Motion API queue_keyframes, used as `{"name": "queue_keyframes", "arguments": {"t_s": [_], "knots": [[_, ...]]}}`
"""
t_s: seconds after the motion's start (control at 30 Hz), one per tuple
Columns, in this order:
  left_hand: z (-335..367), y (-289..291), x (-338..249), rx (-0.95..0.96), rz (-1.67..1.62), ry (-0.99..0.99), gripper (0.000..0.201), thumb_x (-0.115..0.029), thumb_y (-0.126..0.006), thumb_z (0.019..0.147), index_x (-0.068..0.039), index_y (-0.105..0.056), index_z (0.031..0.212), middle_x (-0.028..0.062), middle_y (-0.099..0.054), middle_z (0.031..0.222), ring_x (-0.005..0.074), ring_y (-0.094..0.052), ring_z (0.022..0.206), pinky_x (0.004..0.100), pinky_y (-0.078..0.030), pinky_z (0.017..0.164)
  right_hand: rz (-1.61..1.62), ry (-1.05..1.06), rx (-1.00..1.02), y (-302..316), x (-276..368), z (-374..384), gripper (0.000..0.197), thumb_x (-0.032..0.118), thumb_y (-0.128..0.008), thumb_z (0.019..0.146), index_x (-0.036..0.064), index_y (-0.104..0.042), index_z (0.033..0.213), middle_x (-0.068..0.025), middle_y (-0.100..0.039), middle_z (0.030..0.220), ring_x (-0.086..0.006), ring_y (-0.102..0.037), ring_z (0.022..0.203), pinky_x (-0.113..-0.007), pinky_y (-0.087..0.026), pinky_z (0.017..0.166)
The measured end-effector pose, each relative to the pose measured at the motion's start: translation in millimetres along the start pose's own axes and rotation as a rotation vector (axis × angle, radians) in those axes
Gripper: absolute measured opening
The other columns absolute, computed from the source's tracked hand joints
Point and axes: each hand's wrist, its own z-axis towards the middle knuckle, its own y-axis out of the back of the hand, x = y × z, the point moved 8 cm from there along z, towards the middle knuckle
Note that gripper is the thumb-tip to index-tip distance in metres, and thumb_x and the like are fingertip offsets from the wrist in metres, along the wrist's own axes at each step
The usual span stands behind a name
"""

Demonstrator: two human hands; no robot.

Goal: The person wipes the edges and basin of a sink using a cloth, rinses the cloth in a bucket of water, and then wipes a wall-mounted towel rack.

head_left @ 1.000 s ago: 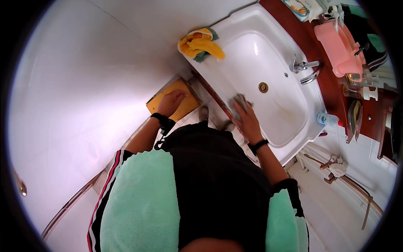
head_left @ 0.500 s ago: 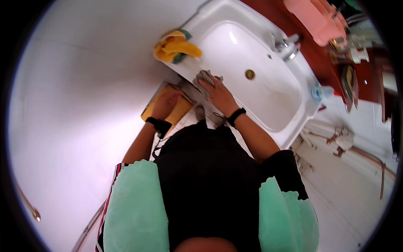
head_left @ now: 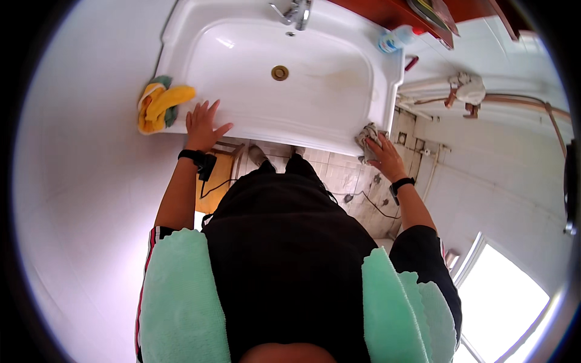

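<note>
Crumpled grey cleaning cloth (head_left: 368, 137) pressed against the front right corner of the white ceramic washbasin (head_left: 339, 130), under the right hand (head_left: 384, 156), fingers closed over it, black band on the wrist. Left hand (head_left: 202, 126) flat and released on the basin's front left rim, fingers spread, gripping nothing, black watch at the wrist. Bunched yellow cloth with a green patch (head_left: 158, 107) lying on the left rim, just beside that hand. Basin bowl dry-looking, round brass drain (head_left: 279, 73) at its middle, chrome tap (head_left: 293, 11) at the back edge. Small pale blue bottle with a red cap (head_left: 393, 40) on the back right corner, label too small to make out. White pipework (head_left: 466, 89) on the wall to the right; tiled floor (head_left: 345, 178) below.
</note>
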Motion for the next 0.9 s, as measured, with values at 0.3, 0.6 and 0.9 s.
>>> {"name": "queue_keyframes", "arguments": {"t_s": [0.3,0.6,0.9], "knots": [[4.7,-8.3,-4.4,0.203,0.106,-0.004,0.067,-0.059,-0.054,0.087,-0.021,-0.043,0.141,0.0131,-0.036,0.149,0.0390,-0.022,0.140,0.0568,-0.012,0.112,0.458,-0.422,-0.419,-52.7,-21.4,-41.9,0.077,0.016,-0.072,0.081,0.0226,-0.032,0.148,-0.0222,-0.022,0.152,-0.0424,-0.028,0.137,-0.045,-0.037,0.107],[2.2,-12.0,3.2,0.252,0.126,0.026,0.068,-0.061,-0.054,0.086,-0.022,-0.042,0.142,0.0118,-0.035,0.149,0.0385,-0.021,0.141,0.0578,-0.012,0.112,0.582,-0.402,-0.382,-45.1,-40.6,-34.6,0.085,0.019,-0.074,0.080,0.0174,-0.026,0.150,-0.0252,-0.024,0.150,-0.0412,-0.031,0.136,-0.043,-0.035,0.109],[6.8,-13.6,2.7,0.303,0.139,0.046,0.069,-0.061,-0.057,0.085,-0.025,-0.041,0.142,0.0104,-0.036,0.148,0.0387,-0.022,0.141,0.0596,-0.013,0.110,0.833,-0.528,-0.146,-70.6,-158.4,55.0,0.090,0.047,-0.073,0.077,-0.0061,-0.035,0.138,-0.0249,-0.059,0.121,-0.0334,-0.058,0.112,-0.037,-0.047,0.093]]}}
